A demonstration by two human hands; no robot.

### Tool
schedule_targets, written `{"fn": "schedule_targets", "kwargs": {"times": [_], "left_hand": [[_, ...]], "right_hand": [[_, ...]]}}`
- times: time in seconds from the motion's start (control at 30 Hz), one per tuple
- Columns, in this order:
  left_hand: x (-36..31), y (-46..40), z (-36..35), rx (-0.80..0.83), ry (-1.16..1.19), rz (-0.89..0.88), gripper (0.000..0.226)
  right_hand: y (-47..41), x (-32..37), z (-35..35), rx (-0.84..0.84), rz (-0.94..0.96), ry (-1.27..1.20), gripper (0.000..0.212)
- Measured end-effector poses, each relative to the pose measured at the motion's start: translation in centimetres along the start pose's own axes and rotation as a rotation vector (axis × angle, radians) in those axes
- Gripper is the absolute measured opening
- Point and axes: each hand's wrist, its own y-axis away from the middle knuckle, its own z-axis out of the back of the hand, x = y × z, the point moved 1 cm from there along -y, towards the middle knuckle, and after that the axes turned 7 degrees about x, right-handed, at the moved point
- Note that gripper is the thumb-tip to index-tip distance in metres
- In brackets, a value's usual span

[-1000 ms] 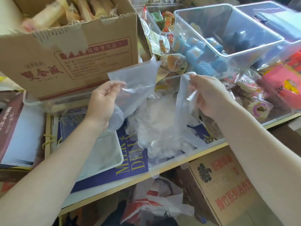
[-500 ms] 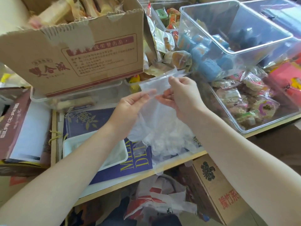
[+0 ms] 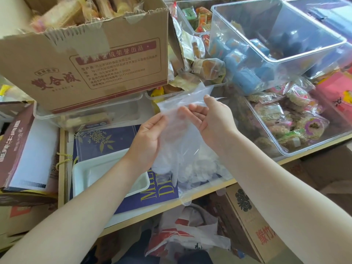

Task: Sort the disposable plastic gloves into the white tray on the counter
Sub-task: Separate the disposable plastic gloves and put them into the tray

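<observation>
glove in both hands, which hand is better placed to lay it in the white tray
Left. The left hand holds the glove right above the white tray; the right hand is farther from it, over the glove pile.

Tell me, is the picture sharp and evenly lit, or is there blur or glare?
Head view: daylight, soft shadows; the hands and glove are fairly sharp; the cardboard box top edge and far corners smear; glare on the clear bins; wide-angle bending at the edges.
</observation>
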Motion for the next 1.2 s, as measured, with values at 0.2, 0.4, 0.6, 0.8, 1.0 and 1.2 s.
{"fn": "schedule_targets", "kwargs": {"times": [0.2, 0.4, 0.6, 0.8, 1.0, 1.2], "left_hand": [[0.7, -0.3, 0.8, -0.135, -0.066, 0.045, 0.026], [0.6, -0.1, 0.2, 0.050, -0.145, 0.066, 0.074], [0.1, -0.3, 1.1, -0.068, -0.447, 0.033, 0.024], [-1.2, 0.4, 4.1, 0.035, -0.369, 0.144, 0.023], [-1.0, 0.6, 6.6, -0.029, -0.334, 0.307, 0.028], [0.7, 1.1, 9.2, -0.090, -0.790, 0.450, 0.023]], "right_hand": [[0.0, -0.4, -0.1, -0.005, -0.013, -0.116, 0.014], [0.0, -1.5, -0.3, 0.016, -0.010, -0.143, 0.013], [0.1, -2.1, 0.2, 0.103, 0.031, 0.097, 0.021], [-2.7, -1.6, 5.1, 0.133, 0.051, 0.886, 0.066], [-3.5, -3.7, 5.5, 0.420, -0.071, 0.692, 0.006], [-4.6, -7.7, 4.8, 0.344, 0.040, 0.882, 0.021]]}}
